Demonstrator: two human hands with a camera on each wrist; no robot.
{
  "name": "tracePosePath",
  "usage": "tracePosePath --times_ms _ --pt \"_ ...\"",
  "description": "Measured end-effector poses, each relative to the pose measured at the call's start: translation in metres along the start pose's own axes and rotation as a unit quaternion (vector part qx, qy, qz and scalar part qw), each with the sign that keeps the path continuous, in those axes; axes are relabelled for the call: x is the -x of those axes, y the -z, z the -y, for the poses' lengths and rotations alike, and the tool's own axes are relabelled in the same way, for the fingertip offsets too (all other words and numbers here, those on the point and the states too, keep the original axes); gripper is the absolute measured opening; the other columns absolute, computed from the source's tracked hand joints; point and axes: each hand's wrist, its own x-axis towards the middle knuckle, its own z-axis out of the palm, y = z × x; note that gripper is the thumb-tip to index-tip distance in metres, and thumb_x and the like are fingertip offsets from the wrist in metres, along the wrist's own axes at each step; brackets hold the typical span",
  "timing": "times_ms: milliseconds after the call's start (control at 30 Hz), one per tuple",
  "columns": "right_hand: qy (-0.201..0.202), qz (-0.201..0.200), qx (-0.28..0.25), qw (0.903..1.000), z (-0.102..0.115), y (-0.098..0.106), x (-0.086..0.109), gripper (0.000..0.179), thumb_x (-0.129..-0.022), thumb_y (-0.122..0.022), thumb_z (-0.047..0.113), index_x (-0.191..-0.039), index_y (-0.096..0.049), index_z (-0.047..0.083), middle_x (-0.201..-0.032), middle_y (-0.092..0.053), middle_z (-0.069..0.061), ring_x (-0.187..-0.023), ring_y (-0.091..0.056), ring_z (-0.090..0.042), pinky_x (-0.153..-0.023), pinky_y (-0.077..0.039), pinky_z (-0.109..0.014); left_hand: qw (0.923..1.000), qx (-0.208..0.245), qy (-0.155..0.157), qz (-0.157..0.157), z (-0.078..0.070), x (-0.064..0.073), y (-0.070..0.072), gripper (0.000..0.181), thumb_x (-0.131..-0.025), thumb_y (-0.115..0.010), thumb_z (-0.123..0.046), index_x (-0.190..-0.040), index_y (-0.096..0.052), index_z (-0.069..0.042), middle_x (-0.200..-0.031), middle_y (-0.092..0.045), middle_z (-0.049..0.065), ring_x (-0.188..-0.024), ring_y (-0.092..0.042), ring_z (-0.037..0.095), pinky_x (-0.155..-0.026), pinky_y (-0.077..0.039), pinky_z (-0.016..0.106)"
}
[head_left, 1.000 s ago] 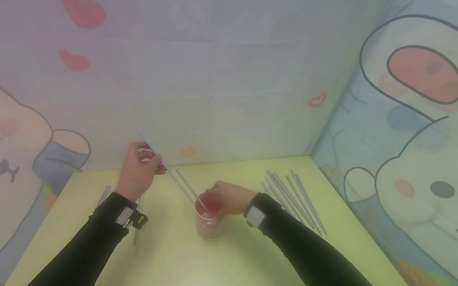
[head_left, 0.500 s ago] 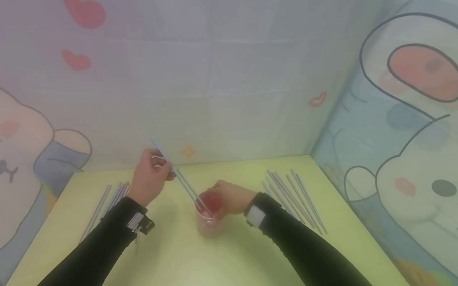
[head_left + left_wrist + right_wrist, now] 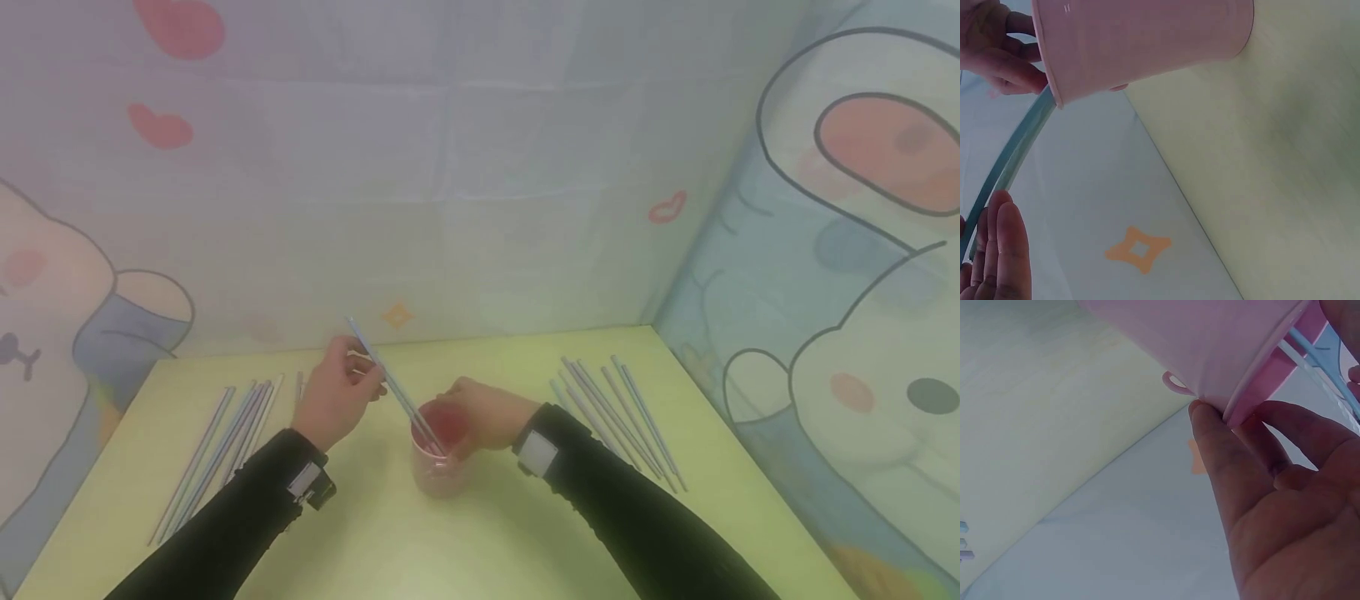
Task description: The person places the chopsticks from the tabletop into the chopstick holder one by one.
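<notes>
Your left hand (image 3: 337, 396) pinches blue stick (image 3: 360, 334), lower end seemingly inside pink cup (image 3: 437, 481); your right hand (image 3: 489, 414) grips cup. Brace cup, lower stick gently, not scraping pale stick (image 3: 1305, 365).

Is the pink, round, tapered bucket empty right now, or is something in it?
Not empty: both wrist views show a slender blue stick and a slender paler one slanting into the bucket. Anything deeper: cannot tell.
</notes>
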Motion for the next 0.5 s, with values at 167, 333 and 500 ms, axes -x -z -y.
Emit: tracePosePath --times_ms 167,333,500 --pt "-0.011 -0.001 0.011 0.9999 -0.001 -0.001 -0.001 0.039 -0.074 -0.09 -0.003 -0.109 -0.076 0.007 -0.096 -0.076 -0.008 -0.092 -0.072 -0.026 -0.088 -0.056 -0.031 1.0 -0.001 -0.003 0.008 0.006 0.001 -0.006 0.031 -0.102 -0.059 -0.015 -0.128 -0.045 -0.006 -0.106 -0.07 0.017 -0.088 -0.073 0.026 -0.075 -0.057 0.037" --pt "-0.015 -0.003 0.018 0.9997 -0.002 0.0 -0.001 0.042 -0.073 -0.091 -0.002 -0.111 -0.076 0.008 -0.099 -0.076 -0.008 -0.095 -0.072 -0.028 -0.091 -0.056 -0.035 0.9998 -0.003 -0.009 0.017 0.012 -0.002 -0.013 0.032 -0.101 -0.06 -0.015 -0.128 -0.045 -0.005 -0.106 -0.071 0.015 -0.087 -0.072 0.025 -0.072 -0.056 0.036" --pt "-0.021 -0.003 0.026 0.9994 -0.001 0.0 0.001 0.042 -0.073 -0.091 0.001 -0.111 -0.076 0.009 -0.099 -0.075 -0.008 -0.095 -0.071 -0.027 -0.089 -0.056 -0.034 0.9995 -0.008 -0.009 0.028 0.021 -0.007 -0.021 0.032 -0.101 -0.062 -0.016 -0.127 -0.046 -0.005 -0.104 -0.072 0.014 -0.084 -0.073 0.022 -0.071 -0.056 0.035"
